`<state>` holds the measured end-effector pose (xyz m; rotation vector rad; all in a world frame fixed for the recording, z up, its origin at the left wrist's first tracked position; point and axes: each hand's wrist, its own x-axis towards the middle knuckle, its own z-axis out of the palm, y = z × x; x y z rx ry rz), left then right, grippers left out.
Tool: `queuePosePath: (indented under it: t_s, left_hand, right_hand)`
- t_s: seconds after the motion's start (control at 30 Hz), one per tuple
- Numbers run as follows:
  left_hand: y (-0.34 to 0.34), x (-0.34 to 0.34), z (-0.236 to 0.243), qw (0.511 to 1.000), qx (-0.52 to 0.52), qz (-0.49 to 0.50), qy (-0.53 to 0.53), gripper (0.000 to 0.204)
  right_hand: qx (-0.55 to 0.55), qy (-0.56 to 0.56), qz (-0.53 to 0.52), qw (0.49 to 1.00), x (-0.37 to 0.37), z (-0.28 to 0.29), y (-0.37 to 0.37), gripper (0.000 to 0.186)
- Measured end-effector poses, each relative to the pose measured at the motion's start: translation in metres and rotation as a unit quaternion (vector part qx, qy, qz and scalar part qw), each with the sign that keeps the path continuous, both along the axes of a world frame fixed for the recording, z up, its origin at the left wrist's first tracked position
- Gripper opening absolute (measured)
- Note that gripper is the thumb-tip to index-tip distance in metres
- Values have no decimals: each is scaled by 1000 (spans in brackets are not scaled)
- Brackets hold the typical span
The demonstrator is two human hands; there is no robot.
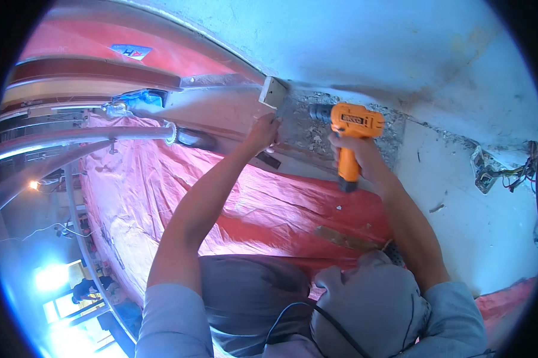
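My right hand (359,152) is wrapped round the grip of an orange and black cordless drill (359,121). The drill's black chuck points left, toward my other hand, above a strip of rough, broken concrete (317,134). My left hand (264,132) is closed, fingertips pinched together just below a small pale angle bracket (273,92) with a hole in it. The bracket stands at the end of a reddish metal beam. Whatever the left fingers pinch is too small to make out. Under that hand, a short dark flat piece (269,160) sticks out.
Red sheeting (245,209) spreads below my arms. Beyond the concrete rises a pale blue wall (388,48). Loose wires (519,173) come from a broken hole at right. Metal pipes (84,138) run along the left, near a blue plastic bag (141,100). Another person (89,289) is far below left.
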<state>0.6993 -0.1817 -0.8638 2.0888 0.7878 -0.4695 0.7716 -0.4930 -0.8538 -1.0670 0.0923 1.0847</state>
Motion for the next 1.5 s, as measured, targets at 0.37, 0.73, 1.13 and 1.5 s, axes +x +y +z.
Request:
queuePosePath:
  t_s: [0.37,0.73,1.13,1.5]
  left_hand:
    - [-66,-133,76,938,-19,-335,-88,26]
    - [-108,-215,12,793,43,-515,-323,31]
    - [-30,-387,35,959,112,-41,-258,43]
    - [74,-379,-45,885,444,92,-110,56]
  right_hand:
    - [-504,-552,272,606,-65,30,-215,57]
    - [-487,-522,372,593,-40,7,-231,44]
    - [-252,-598,430,628,-22,100,24,26]
    - [49,-656,558,506,-126,118,255,33]
